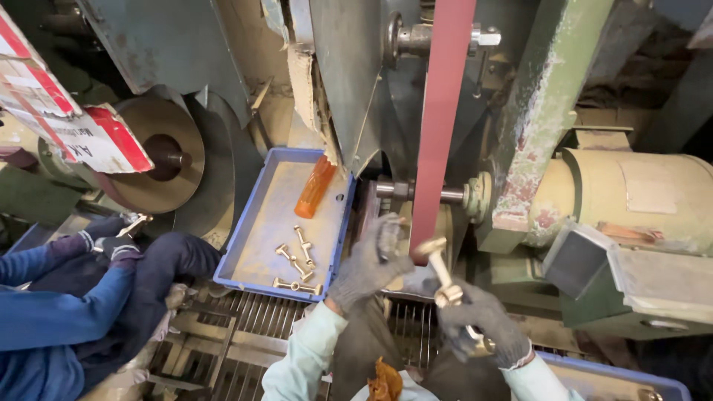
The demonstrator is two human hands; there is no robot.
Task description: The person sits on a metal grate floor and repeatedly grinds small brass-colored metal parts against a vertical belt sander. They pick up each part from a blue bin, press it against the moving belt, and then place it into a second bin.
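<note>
Both my hands wear grey knit gloves. My right hand [481, 321] grips a brass T-shaped fitting [443, 275], whose upper end sits at the edge of a dark red sanding belt [440, 119] that runs vertically. My left hand [368, 263] is raised beside the belt with its fingers curled, close to the fitting's top; whether it touches the fitting I cannot tell.
A blue tray [245, 249] at centre left holds several brass fittings [297, 261] and an orange bottle [315, 186]. At left, another person in blue sleeves [67, 312] holds a small part near a round polishing wheel [160, 152]. A cream motor [631, 197] stands at right, a metal grate [245, 327] below.
</note>
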